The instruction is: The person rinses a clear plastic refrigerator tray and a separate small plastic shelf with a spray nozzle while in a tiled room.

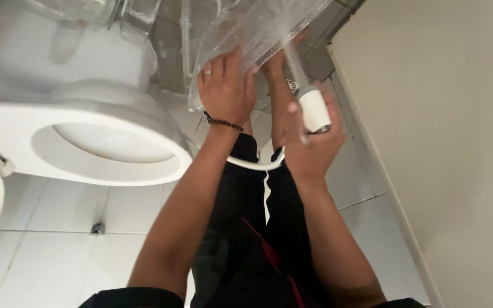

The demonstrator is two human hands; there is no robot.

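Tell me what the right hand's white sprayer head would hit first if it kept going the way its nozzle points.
Most likely the clear plastic panel. The right hand aims the white sprayer head up-frame, and its water stream already runs onto that panel, which the left hand steadies. Depth is unclear; the tiled floor lies behind.
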